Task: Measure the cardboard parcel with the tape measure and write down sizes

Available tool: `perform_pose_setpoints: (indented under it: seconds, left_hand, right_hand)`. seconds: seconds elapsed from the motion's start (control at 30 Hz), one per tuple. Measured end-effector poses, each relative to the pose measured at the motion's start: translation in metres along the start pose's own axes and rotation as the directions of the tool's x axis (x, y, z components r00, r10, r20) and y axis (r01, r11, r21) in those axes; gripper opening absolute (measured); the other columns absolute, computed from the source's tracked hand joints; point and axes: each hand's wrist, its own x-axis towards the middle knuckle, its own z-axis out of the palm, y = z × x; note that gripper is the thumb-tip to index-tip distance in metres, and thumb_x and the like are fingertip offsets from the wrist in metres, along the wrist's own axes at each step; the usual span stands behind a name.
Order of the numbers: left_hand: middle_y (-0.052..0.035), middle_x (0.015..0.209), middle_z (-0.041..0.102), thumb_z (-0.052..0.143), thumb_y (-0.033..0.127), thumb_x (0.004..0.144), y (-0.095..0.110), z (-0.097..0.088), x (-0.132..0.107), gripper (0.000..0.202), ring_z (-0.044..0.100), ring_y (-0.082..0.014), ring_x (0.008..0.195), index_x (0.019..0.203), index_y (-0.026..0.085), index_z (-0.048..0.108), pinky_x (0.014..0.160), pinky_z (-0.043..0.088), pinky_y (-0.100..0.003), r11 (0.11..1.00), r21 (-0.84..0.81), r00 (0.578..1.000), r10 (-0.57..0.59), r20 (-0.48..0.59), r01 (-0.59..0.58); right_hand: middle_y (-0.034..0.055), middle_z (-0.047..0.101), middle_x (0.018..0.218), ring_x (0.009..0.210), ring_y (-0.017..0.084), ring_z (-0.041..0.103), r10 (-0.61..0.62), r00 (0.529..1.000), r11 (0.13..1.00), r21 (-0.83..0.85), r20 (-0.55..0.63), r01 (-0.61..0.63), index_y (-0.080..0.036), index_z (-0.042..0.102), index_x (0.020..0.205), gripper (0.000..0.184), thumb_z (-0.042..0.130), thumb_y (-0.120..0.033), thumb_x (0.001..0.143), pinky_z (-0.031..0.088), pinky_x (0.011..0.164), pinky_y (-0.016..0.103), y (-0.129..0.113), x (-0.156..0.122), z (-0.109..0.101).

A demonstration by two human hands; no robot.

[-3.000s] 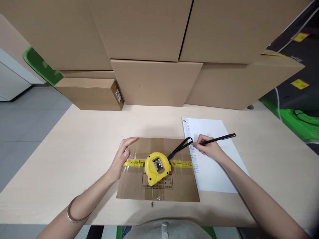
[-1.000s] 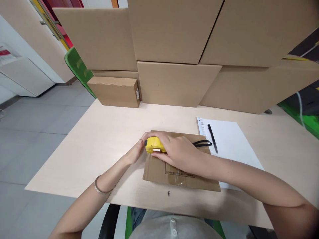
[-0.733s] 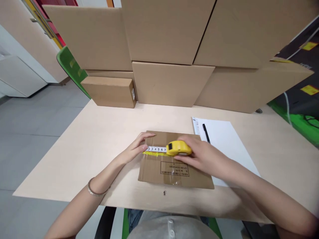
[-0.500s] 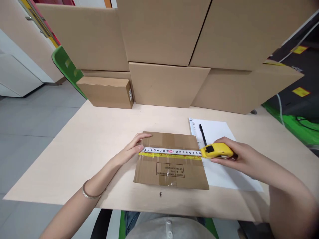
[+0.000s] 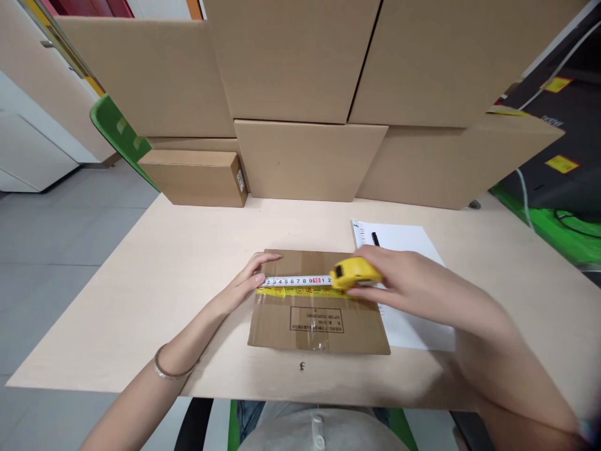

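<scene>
A cardboard box (image 5: 319,341) lies flat on the table, yellow printed tape running across its top. My right hand (image 5: 394,275) is closed around the yellow case of a tape measure (image 5: 355,273), held over the right half of the box. Its white blade (image 5: 298,281) stretches left to the box's left edge, with a red 10 mark showing. There my left hand (image 5: 246,279) grips the blade's end, thumb on it at the edge and fingers along the box's upper left corner. The blade's tip is hidden by the thumb.
White paper (image 5: 408,235) with a black pen (image 5: 375,238) lies right of the box, partly under my right arm. Large cardboard boxes (image 5: 291,62) are stacked along the table's back. A smaller box (image 5: 197,178) stands at the back left.
My right hand has moved left with the tape measure case, from the box's right edge to over the box, and less blade shows. My left hand stays at the left edge.
</scene>
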Motion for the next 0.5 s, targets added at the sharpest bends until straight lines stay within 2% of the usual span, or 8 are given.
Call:
perform_pose_setpoints:
  seconds: [0.03, 0.1, 0.17, 0.23, 0.3, 0.4, 0.47, 0.5]
  left_hand:
    - [-0.0101, 0.153, 0.054, 0.048, 0.065, 0.102, 0.000, 0.002, 0.001, 0.056, 0.043, -0.0353, 0.148, 0.146, 0.033, 0.059, 0.126, 0.032, -0.053, 1.000, -0.008, 1.000, 0.011, -0.004, -0.011]
    - [-0.0099, 0.152, 0.055, 0.039, 0.067, 0.104, 0.000, 0.006, 0.002, 0.058, 0.045, -0.0338, 0.147, 0.146, 0.031, 0.059, 0.126, 0.032, -0.053, 0.998, -0.049, 0.999, 0.037, -0.016, -0.038]
    - [-0.0110, 0.150, 0.058, 0.027, 0.070, 0.105, -0.001, 0.009, 0.004, 0.066, 0.046, -0.0337, 0.147, 0.145, 0.028, 0.059, 0.124, 0.036, -0.054, 0.993, -0.103, 0.998, 0.046, -0.038, -0.050]
    - [-0.0126, 0.151, 0.059, 0.017, 0.072, 0.105, 0.002, 0.010, 0.005, 0.074, 0.045, -0.0342, 0.148, 0.145, 0.025, 0.059, 0.123, 0.038, -0.055, 0.991, -0.124, 0.998, 0.039, -0.057, -0.046]
    - [-0.0129, 0.156, 0.054, 0.016, 0.071, 0.105, 0.010, 0.008, 0.004, 0.075, 0.042, -0.0341, 0.151, 0.145, 0.025, 0.059, 0.126, 0.034, -0.055, 0.998, -0.036, 0.997, 0.049, -0.066, -0.051]
    - [-0.0106, 0.167, 0.038, 0.034, 0.058, 0.109, 0.042, 0.009, -0.005, 0.054, 0.025, -0.0342, 0.161, 0.153, 0.030, 0.051, 0.132, 0.020, -0.059, 0.950, 0.303, 0.990, 0.109, -0.093, -0.076]
    - [-0.0115, 0.167, 0.037, 0.049, 0.043, 0.108, 0.074, 0.018, -0.014, 0.052, 0.024, -0.0347, 0.161, 0.158, 0.033, 0.041, 0.131, 0.023, -0.061, 0.867, 0.482, 0.975, 0.198, -0.099, -0.127]
    - [-0.0127, 0.165, 0.039, 0.052, 0.038, 0.107, 0.089, 0.026, -0.018, 0.051, 0.029, -0.0348, 0.160, 0.156, 0.032, 0.043, 0.129, 0.029, -0.060, 0.825, 0.536, 0.972, 0.234, -0.036, -0.179]
  right_hand:
    - [0.0026, 0.076, 0.091, 0.069, 0.021, 0.069, -0.037, 0.997, 0.999, -0.032, 0.064, 0.039, -0.025, 0.065, 0.103, 0.020, 0.065, -0.044, 0.098, 0.048, 0.057, 0.029, -0.013, 0.017, 0.006]
    - [0.0053, 0.076, 0.102, 0.070, 0.021, 0.069, -0.184, 0.976, 0.980, -0.050, 0.117, 0.190, -0.023, 0.064, 0.110, 0.020, 0.064, -0.040, 0.100, 0.047, 0.059, 0.032, -0.037, 0.048, 0.023]
    - [0.0060, 0.075, 0.118, 0.083, 0.024, 0.072, -0.297, 0.950, 0.954, -0.020, 0.097, 0.300, -0.025, 0.062, 0.122, 0.025, 0.062, -0.038, 0.101, 0.051, 0.069, 0.035, -0.054, 0.072, 0.036]
    - [0.0037, 0.073, 0.125, 0.095, 0.025, 0.072, -0.373, 0.925, 0.928, 0.038, 0.073, 0.372, -0.029, 0.061, 0.131, 0.030, 0.061, -0.032, 0.102, 0.052, 0.078, 0.036, -0.059, 0.083, 0.039]
    - [0.0015, 0.073, 0.123, 0.099, 0.023, 0.072, -0.421, 0.906, 0.903, 0.116, 0.055, 0.413, -0.031, 0.062, 0.131, 0.033, 0.063, -0.025, 0.098, 0.052, 0.081, 0.036, -0.054, 0.081, 0.032]
    - [0.0024, 0.074, 0.115, 0.098, 0.021, 0.070, -0.460, 0.887, 0.866, 0.247, 0.045, 0.436, -0.027, 0.067, 0.114, 0.027, 0.066, -0.018, 0.089, 0.052, 0.082, 0.034, -0.033, 0.062, 0.009]
    - [0.0034, 0.074, 0.110, 0.096, 0.020, 0.070, -0.475, 0.875, 0.842, 0.336, 0.091, 0.422, -0.025, 0.068, 0.105, 0.023, 0.065, -0.013, 0.085, 0.054, 0.084, 0.033, -0.020, 0.043, -0.004]
    - [0.0035, 0.074, 0.108, 0.095, 0.019, 0.071, -0.485, 0.865, 0.831, 0.379, 0.131, 0.408, -0.025, 0.069, 0.103, 0.024, 0.064, -0.011, 0.084, 0.055, 0.084, 0.033, -0.016, 0.034, -0.007]
